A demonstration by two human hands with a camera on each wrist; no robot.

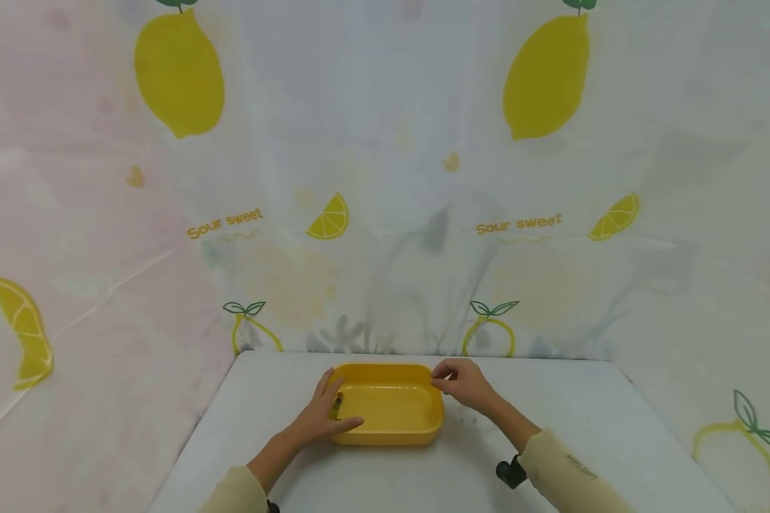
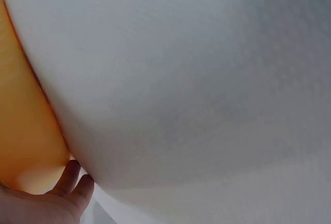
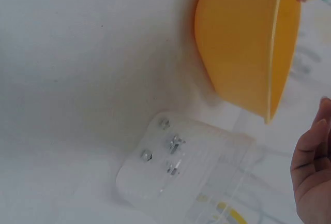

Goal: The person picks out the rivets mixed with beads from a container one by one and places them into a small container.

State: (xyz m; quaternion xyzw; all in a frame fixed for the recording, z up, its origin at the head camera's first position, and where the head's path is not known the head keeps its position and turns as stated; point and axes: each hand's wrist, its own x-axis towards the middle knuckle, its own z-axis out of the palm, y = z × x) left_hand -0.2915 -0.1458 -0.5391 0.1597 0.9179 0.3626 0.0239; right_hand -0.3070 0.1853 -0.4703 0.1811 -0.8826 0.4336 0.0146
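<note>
A yellow rectangular tub stands on the white table. My left hand grips its left side, the thumb reaching over the inside near the front. Two fingertips of that hand touch the tub's outer wall in the left wrist view. Small dark and greenish items lie inside, partly hidden by the hand. At the tub's right rim is my right hand, with curled fingers and the thumb brought to the fingertips. No held thing shows there; anything very small between the tips is hidden.
Right of the yellow tub is a clear plastic box holding several small shiny metal pieces. A lemon-print sheet hangs behind the white table and along both its sides.
</note>
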